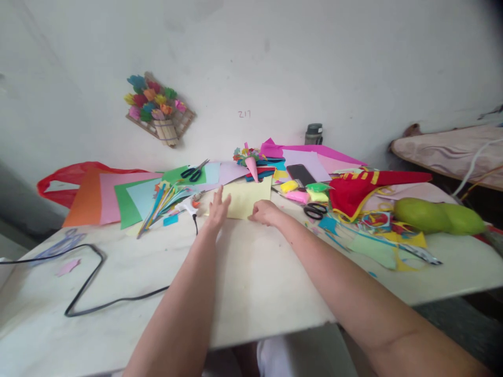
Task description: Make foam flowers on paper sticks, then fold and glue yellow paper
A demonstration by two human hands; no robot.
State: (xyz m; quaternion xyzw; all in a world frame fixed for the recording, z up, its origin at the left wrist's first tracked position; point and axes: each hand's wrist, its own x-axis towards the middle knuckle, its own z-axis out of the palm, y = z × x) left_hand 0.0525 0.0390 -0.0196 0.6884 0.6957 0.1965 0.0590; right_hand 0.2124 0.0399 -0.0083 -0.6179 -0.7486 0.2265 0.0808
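A pale yellow sheet of paper [245,195] lies on the white table [259,283] in front of me. My left hand [218,210] is at its left edge, fingers stretched out and apart, holding nothing. At the near right corner, my right hand [265,212] has its fingers pinched together on the sheet's edge. Left of my left hand rests a white glue gun [189,207] with a black cord. Behind the sheet lies a pink paper cone [252,166] topped with small colourful paper flowers.
Coloured sheets [108,196], paper strips [157,205] and dark-handled scissors [192,173] lie left. On the right are black scissors [315,210], a phone [299,174], bright clay packs [297,197], red fabric [349,193] and a green object [438,215]. A black cable [94,267] crosses the left side.
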